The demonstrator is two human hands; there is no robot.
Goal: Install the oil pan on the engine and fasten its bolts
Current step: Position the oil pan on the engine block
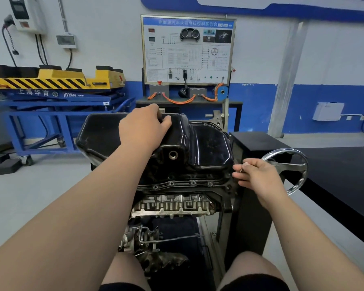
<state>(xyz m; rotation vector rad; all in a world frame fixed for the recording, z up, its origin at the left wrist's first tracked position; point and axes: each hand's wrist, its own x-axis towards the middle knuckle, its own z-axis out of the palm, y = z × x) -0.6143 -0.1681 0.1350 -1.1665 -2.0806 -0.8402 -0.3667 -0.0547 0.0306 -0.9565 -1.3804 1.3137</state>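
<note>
Pinching a small metal bolt (242, 166) between thumb and forefinger, the right hand (259, 178) hovers by the near right flange of the glossy black steel oil pan (208, 148). The pan sits upturned on the grey engine (172, 204), its hollow hidden. Farther back, the left hand (143, 128) grips its top with curled fingers.
</note>
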